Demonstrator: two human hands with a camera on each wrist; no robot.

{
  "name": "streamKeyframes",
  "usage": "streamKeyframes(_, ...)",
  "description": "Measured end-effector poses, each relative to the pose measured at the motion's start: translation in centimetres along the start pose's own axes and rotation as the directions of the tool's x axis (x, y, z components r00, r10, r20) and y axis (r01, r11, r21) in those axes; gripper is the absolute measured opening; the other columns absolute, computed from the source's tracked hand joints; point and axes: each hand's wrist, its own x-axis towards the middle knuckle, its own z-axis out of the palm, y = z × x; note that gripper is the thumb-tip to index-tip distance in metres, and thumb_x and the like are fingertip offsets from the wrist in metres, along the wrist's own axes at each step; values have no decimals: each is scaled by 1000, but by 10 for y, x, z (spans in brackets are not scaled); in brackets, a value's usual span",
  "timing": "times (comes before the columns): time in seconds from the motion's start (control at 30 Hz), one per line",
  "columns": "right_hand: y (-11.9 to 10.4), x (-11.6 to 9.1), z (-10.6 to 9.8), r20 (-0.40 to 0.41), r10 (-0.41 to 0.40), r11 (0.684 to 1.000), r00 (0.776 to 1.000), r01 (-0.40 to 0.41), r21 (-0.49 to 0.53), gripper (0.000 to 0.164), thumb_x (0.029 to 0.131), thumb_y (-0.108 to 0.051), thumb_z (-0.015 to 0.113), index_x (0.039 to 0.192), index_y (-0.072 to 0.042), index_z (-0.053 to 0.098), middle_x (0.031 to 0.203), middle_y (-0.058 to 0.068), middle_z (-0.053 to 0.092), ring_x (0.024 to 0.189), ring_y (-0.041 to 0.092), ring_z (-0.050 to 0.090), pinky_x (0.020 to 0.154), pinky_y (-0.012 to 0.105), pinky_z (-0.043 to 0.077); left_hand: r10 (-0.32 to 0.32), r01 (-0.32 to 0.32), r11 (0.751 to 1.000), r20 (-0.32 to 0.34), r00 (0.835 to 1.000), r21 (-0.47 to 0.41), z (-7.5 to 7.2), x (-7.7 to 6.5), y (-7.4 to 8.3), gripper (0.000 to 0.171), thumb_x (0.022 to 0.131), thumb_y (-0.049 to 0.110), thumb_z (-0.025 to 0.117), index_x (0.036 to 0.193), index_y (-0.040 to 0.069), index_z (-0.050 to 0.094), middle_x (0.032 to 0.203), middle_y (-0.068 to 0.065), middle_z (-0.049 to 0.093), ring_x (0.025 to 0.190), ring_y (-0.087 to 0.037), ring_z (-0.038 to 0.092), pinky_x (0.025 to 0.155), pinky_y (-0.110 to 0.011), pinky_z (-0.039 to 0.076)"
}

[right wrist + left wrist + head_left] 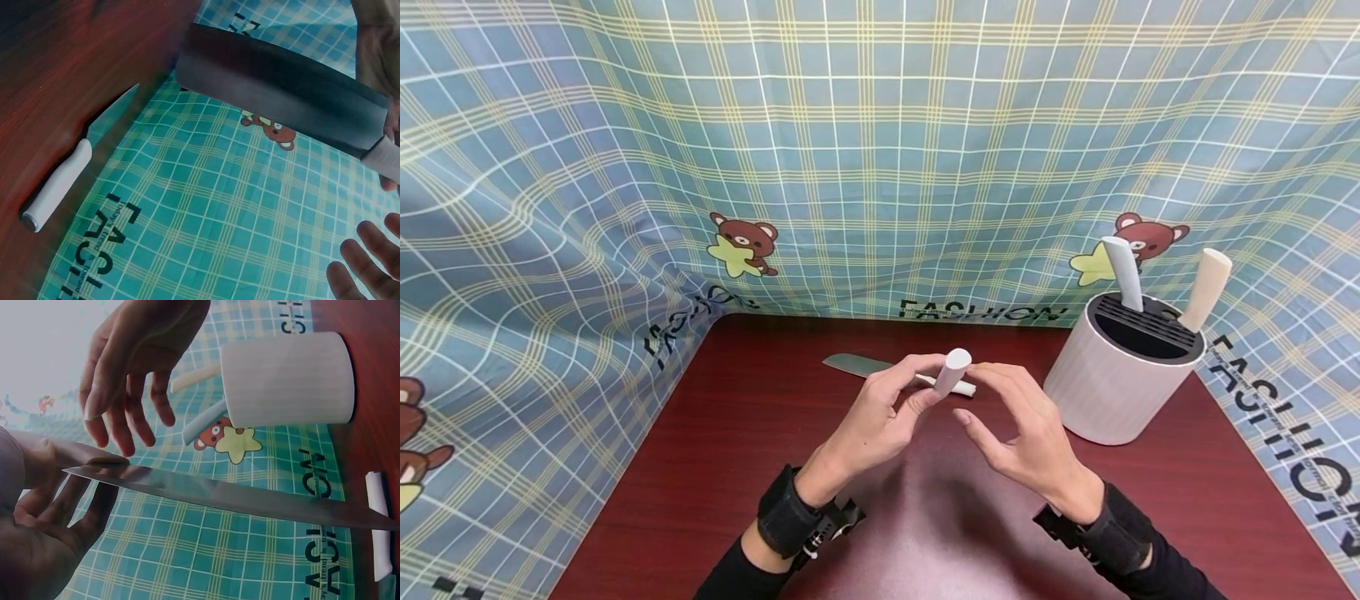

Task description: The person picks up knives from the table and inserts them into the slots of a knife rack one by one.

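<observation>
A wide-bladed cleaver [281, 90] is gripped by its pale handle [953, 372] in my left hand [876, 421], between thumb and fingers. In the left wrist view its blade [219, 494] runs from the hand down toward the tabletop. My right hand [1026, 425] is beside the handle with fingers spread and a little bent; the left wrist view shows a gap between this hand [147, 344] and the cleaver. Behind the hands a smaller knife with a white handle [59, 187] lies on the table, its blade [853, 364] pointing left; the hands partly cover it in the head view.
On the right stands a white ribbed knife block [1093, 387] with a black slotted top. A grey-blue handle [1123, 271] and a cream handle [1208, 287] stick up from it. Checked cloth [865, 167] surrounds the dark red table [700, 467] at the back and sides.
</observation>
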Motion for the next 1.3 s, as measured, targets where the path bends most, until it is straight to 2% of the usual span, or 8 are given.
streamKeyframes(0.13, -2, 2, 1, -8, -10, 1000, 1000, 10, 8, 48, 97, -36, 67, 122, 5, 67, 114, 17, 69, 109, 26, 63, 107, 18, 42, -4, 6, 999, 40, 999, -45, 2, -1, 1, 34, 101, 3, 57, 135, 5, 56, 123, -14, 71, 107, -22, 72, 90, -29, 59)
streamKeyframes(0.43, -4, 3, 2, -27, -31, 998, 999, 32, 47, 49, 97, -36, 68, 120, 7, 67, 115, 19, 68, 112, 22, 62, 107, 18, 43, -19, 30, 993, 103, 995, -110, 5, -4, 3, 34, 101, 1, 56, 135, 2, 57, 122, -16, 70, 105, -23, 72, 90, -28, 59)
streamKeyframes(0.67, -6, 0, 1, -24, -7, 996, 1000, 9, 86, 46, 97, -36, 69, 118, 4, 69, 116, 19, 68, 113, 19, 63, 105, 16, 44, -71, 93, 981, 132, 989, -169, 5, -5, 7, 36, 101, 3, 57, 136, 4, 57, 123, -16, 70, 109, -20, 70, 88, -28, 60)
streamKeyframes(0.93, -9, -3, 0, -23, -8, 994, 1000, 10, 105, 45, 96, -34, 69, 118, 5, 69, 119, 17, 67, 115, 15, 62, 104, 15, 45, -105, 144, 960, 167, 980, -241, 7, -6, 9, 38, 101, 3, 57, 139, 1, 56, 123, -21, 69, 108, -18, 70, 86, -29, 61)
streamKeyframes(1.1, -10, -3, 0, -20, -27, 990, 999, 29, 138, 41, 97, -31, 69, 117, 5, 69, 117, 18, 67, 114, 15, 63, 103, 15, 46, -94, 138, 956, 175, 980, -258, 8, -7, 8, 39, 101, 3, 56, 140, -1, 56, 125, -20, 69, 110, -18, 69, 88, -30, 61)
streamKeyframes(1.3, -12, -4, -1, -15, -10, 986, 1000, 13, 166, 39, 97, -30, 69, 116, 5, 70, 117, 17, 67, 114, 13, 63, 103, 16, 46, -70, 112, 961, 172, 983, -252, 10, -8, 5, 36, 101, 5, 56, 136, -1, 58, 123, -18, 69, 110, -22, 70, 92, -31, 59)
